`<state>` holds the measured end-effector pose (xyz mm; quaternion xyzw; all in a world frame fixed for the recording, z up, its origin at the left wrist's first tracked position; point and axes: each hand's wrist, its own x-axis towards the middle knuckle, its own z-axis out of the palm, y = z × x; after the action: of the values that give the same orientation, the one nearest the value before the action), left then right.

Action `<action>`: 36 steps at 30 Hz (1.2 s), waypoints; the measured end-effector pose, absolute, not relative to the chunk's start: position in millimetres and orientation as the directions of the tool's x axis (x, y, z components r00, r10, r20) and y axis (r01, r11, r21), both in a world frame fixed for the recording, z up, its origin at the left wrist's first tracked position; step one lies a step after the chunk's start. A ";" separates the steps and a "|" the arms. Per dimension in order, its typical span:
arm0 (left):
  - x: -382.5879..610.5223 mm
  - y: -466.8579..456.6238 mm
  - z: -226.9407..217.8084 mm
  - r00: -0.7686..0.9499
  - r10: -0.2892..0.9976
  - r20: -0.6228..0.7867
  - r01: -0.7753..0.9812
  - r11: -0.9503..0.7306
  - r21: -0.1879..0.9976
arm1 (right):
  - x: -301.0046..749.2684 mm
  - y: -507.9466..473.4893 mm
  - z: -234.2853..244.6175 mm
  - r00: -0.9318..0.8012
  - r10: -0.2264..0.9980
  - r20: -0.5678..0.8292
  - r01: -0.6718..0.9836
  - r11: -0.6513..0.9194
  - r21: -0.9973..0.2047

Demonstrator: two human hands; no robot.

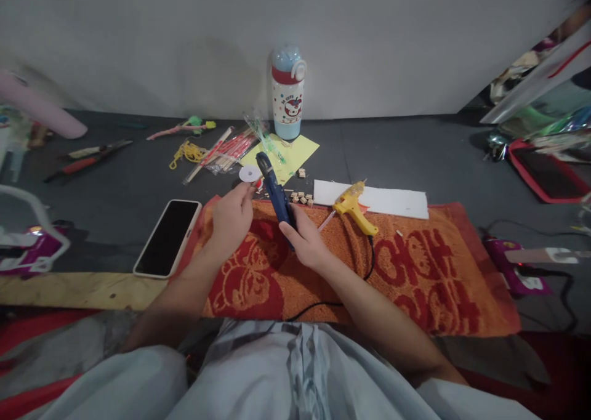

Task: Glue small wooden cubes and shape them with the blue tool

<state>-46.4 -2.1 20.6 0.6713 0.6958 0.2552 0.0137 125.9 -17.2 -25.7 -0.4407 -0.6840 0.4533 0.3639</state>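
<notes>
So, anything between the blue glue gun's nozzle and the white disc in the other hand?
Nothing visible. The right hand holds the blue glue gun just right of the white disc pinched by the left hand; only dark floor shows in the gap.

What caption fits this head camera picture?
Right hand holds a blue glue gun beside a white disc pinched in the left hand.

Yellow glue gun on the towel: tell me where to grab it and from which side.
Take the yellow glue gun by its handle, from the near right: the handle slants toward the person on the orange towel, nozzle pointing away.
</notes>
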 end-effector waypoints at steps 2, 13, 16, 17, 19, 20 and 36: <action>-46.2 -2.4 20.3 -0.103 0.944 0.314 0.927 -0.023 0.374 | 125.7 -17.1 -26.7 -0.345 0.934 0.092 0.271 0.193 -0.943; -67.1 6.0 10.1 0.041 0.872 0.488 0.920 -0.223 0.322 | 135.7 -11.6 -22.0 -0.422 0.900 0.108 0.129 0.178 -0.975; -71.6 8.5 9.1 0.047 0.875 0.481 0.894 -0.252 0.371 | 138.7 -11.0 -18.1 -0.414 0.903 0.119 0.144 0.194 -0.970; -72.8 9.4 9.0 0.048 0.877 0.478 0.884 -0.260 0.389 | 139.7 -10.8 -17.7 -0.413 0.902 0.127 0.144 0.203 -0.968; -74.8 11.0 9.4 0.045 0.883 0.468 0.859 -0.273 0.432 | 141.9 -9.9 -18.1 -0.415 0.900 0.135 0.147 0.213 -0.966; -75.2 11.5 10.0 0.045 0.887 0.459 0.842 -0.281 0.460 | 143.2 -9.3 -18.6 -0.419 0.898 0.134 0.148 0.213 -0.966; -76.6 12.6 9.8 0.021 0.894 0.447 0.815 -0.274 0.510 | 156.9 -1.2 -12.5 -0.468 0.864 0.187 0.232 0.324 -0.917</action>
<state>-76.6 12.6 9.8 0.7124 0.5998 0.3602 0.0550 156.9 -1.2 -12.5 -0.3742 -0.7322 0.4448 0.3550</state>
